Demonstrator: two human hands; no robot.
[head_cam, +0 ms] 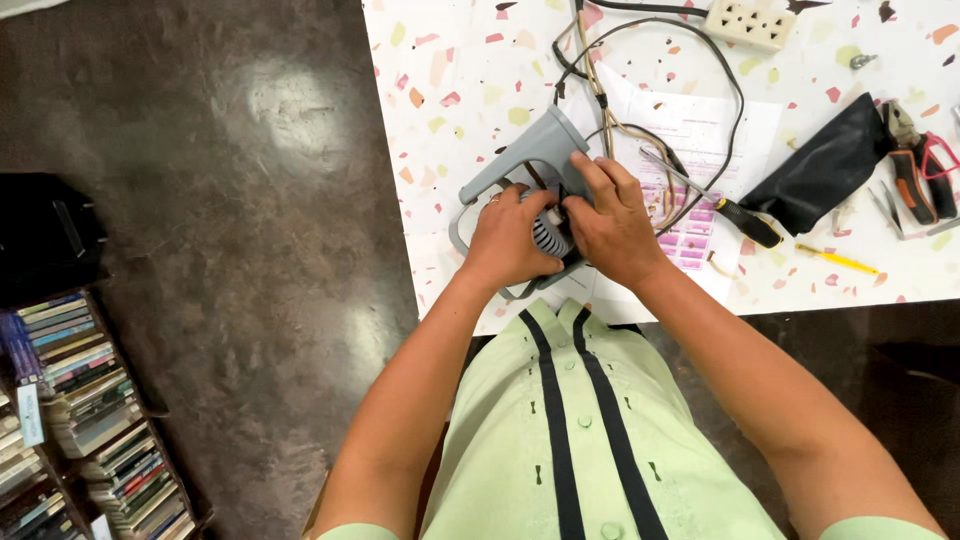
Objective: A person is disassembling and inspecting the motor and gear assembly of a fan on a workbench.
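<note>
Both forearms reach forward from the body. Left hand [508, 238] and right hand [610, 225] clasp a grey plastic appliance [535, 165] at the terrazzo table [470, 60]'s near edge. Likely rigid, light, best gripped by its handle. Beyond: screwdriver [715, 200], power strip [750, 22].

- A small repair workshop, by the look of it.
- Terrazzo-patterned counter [470, 60] strewn with pliers [915, 165], a screwdriver [745, 218], loose cables [640, 60] and a power strip [752, 22].
- A shelf of stacked disc cases [80, 400] stands on the dark floor [250, 150].
</note>
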